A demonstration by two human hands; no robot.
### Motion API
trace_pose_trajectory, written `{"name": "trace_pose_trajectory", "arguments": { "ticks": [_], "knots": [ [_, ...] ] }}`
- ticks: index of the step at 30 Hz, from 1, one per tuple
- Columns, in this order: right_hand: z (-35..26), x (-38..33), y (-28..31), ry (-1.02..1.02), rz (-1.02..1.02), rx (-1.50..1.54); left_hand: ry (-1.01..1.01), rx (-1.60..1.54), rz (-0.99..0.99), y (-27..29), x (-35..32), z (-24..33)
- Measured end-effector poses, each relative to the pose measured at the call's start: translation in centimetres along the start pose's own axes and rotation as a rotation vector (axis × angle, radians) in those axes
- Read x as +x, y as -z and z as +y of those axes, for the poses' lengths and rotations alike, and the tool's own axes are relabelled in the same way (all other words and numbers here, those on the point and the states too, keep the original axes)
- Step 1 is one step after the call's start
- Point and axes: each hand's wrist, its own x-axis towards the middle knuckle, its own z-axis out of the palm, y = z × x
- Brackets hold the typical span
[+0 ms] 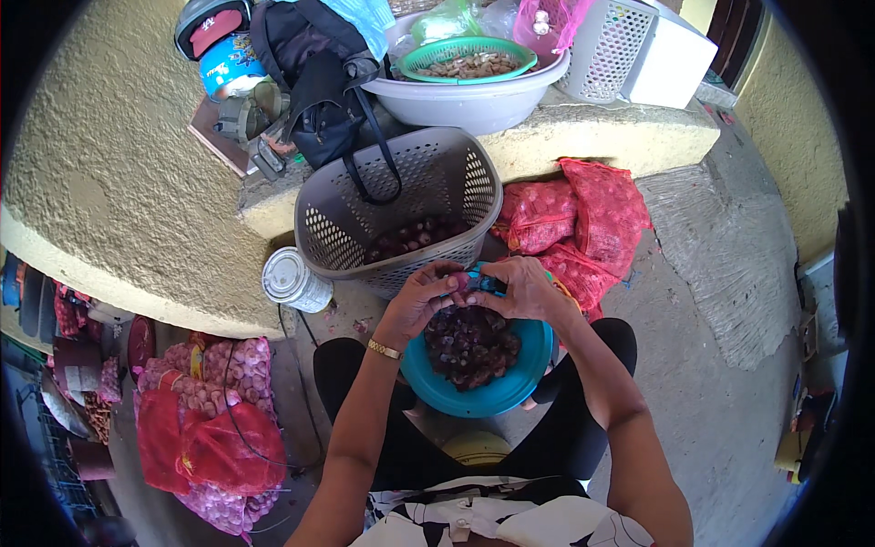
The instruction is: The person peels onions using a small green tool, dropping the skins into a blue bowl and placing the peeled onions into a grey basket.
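Observation:
My left hand (417, 299) is closed on a small red onion (459, 281), gripped between thumb and fingers. Close against it, my right hand (525, 288) pinches a small blue and dark tool (490, 283); its exact kind is hidden by my fingers. Both hands meet over the far side of a turquoise basin (417, 376) between my knees. Dark purple skins or onion pieces (469, 348) are heaped in that basin. Just beyond my hands stands a grey perforated basket (401, 264), with several red onions (415, 239) at its bottom.
Red mesh sacks (606, 219) lie right of the basket. A white paint can (299, 281) stands at its left. More filled sacks (214, 428) lie at left, with a dark cord beside them. On the ledge sit a large pale basin (460, 108) and a black bag (324, 105).

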Motion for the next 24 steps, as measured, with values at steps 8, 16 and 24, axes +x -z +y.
{"name": "trace_pose_trajectory", "arguments": {
  "ticks": [8, 16, 24],
  "knots": [
    [-0.4, 0.2, 0.6, 0.014, -0.014, -0.083, -0.002, 0.023, 0.054, -0.6, 0.0, 0.1],
    [-1.1, 0.1, 0.9, 0.062, -0.070, -0.121, 0.041, 0.003, 0.126, -0.3, 0.1, -0.1],
    [-1.7, -0.4, 0.2, 0.167, -0.206, -0.163, 0.039, -0.063, 0.214, 0.7, 0.6, -0.7]
  ]
}}
